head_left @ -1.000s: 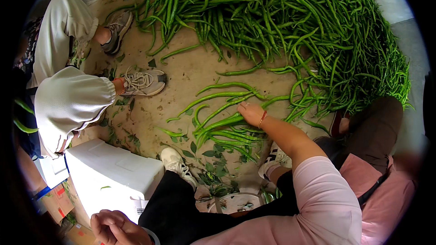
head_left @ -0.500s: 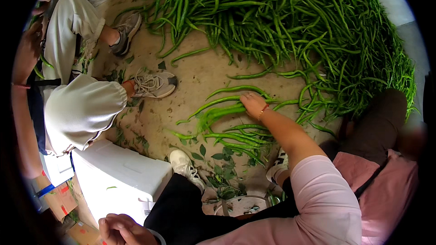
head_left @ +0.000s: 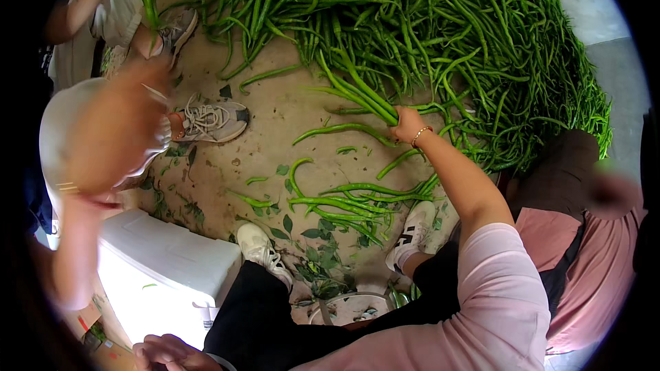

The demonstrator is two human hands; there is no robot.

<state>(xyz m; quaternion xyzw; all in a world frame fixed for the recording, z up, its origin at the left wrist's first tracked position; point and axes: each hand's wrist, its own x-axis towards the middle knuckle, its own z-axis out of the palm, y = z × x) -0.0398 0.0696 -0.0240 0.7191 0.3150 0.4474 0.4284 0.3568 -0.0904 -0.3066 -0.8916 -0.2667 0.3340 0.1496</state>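
My right hand (head_left: 409, 125) is closed around a small bunch of long green chili peppers (head_left: 364, 96), held above the floor with their far ends pointing toward the big heap. Beneath and nearer to me, several loose chili peppers (head_left: 350, 209) lie in a rough row between my shoes. One curved pepper (head_left: 337, 129) lies just left of my right hand. At the lower left, my left hand (head_left: 168, 354) is beside the white box, its fingers curled in with nothing showing in them; the picture's edge cuts off part of it.
A large heap of green chili peppers (head_left: 440, 14) covers the far side. A white box (head_left: 165, 254) stands at my left. One co-worker's blurred arm (head_left: 117, 130) reaches across the left; another person's dark-trousered knee (head_left: 564, 158) is at right. Torn leaves (head_left: 323, 254) litter the floor.
My right hand has lifted the bunch off the floor and swung its far ends toward the heap. At left, a co-worker's arm has swept into view, and peppers now show at the top left.
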